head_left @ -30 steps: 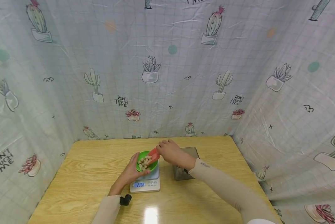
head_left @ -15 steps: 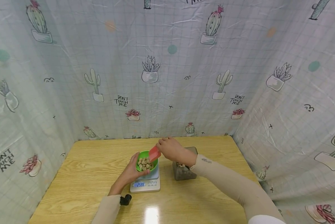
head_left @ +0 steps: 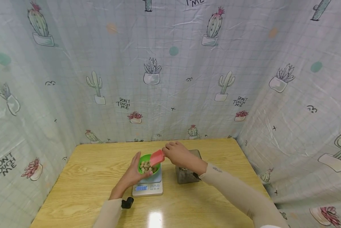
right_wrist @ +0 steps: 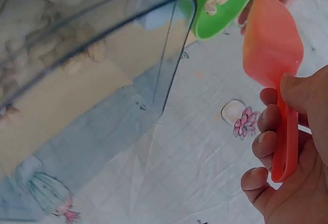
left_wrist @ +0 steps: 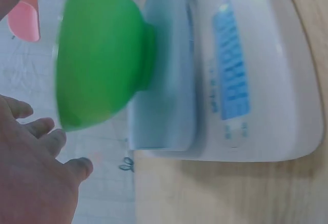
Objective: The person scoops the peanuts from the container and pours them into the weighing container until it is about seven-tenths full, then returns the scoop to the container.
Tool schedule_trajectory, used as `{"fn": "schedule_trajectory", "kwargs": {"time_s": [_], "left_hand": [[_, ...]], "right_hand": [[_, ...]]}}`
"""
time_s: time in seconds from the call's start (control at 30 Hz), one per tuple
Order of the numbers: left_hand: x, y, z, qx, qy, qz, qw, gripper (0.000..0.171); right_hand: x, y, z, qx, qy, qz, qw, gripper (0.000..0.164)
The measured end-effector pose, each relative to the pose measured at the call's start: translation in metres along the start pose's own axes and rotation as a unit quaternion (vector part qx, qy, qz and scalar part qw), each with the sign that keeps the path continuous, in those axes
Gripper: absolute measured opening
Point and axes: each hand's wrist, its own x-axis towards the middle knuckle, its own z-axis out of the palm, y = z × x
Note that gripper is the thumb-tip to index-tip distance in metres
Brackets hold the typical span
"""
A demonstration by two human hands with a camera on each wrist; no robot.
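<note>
A green bowl (head_left: pixel 158 171) holding peanuts (head_left: pixel 146 167) stands on the weighing platform of a white kitchen scale (head_left: pixel 156 192). My left hand (head_left: pixel 132 173) spreads around the bowl's left side. In the left wrist view its fingers (left_wrist: pixel 51 143) look relaxed by the rim; any contact is hard to tell. My right hand (head_left: pixel 176 153) grips the handle of a red scoop (head_left: pixel 157 157), whose head tilts over the bowl's right rim. In the right wrist view the scoop (right_wrist: pixel 271 39) looks empty, with fingers and thumb wrapped around its handle.
A clear grey bin (head_left: pixel 187 177) with peanuts inside stands right of the scale, partly under my right forearm. Wooden tabletop (head_left: pixel 96 171) surrounds them. A patterned curtain (head_left: pixel 170 79) hangs behind and along both sides.
Peanuts have left the scoop and lie in the bowl. The right hand and scoop have drawn slightly right. The left hand has shifted slightly, and the scale's display has changed.
</note>
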Motion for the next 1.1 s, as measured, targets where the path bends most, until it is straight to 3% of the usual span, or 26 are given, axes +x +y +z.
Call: {"fn": "schedule_trajectory", "kwargs": {"time_s": [0.33, 0.67, 0.9, 1.1], "left_hand": [[-0.004, 0.015, -0.013, 0.002, 0.015, 0.033, 0.9993, 0.11], [-0.005, 0.035, -0.017, 0.01, 0.028, 0.066, 0.9974, 0.107], [0.002, 0.053, -0.014, 0.005, 0.009, 0.094, 0.9956, 0.105], [0.014, 0.065, -0.001, 0.012, 0.006, 0.103, 0.9946, 0.105]], "right_hand": [[-0.012, 0.005, 0.011, 0.083, 0.03, 0.059, 0.994, 0.021], [-0.04, 0.022, 0.004, 0.111, 0.11, 0.08, 0.984, 0.02], [-0.063, 0.042, -0.003, 0.111, 0.131, 0.099, 0.98, 0.02], [-0.079, 0.058, -0.012, 0.112, 0.128, 0.105, 0.98, 0.02]]}}
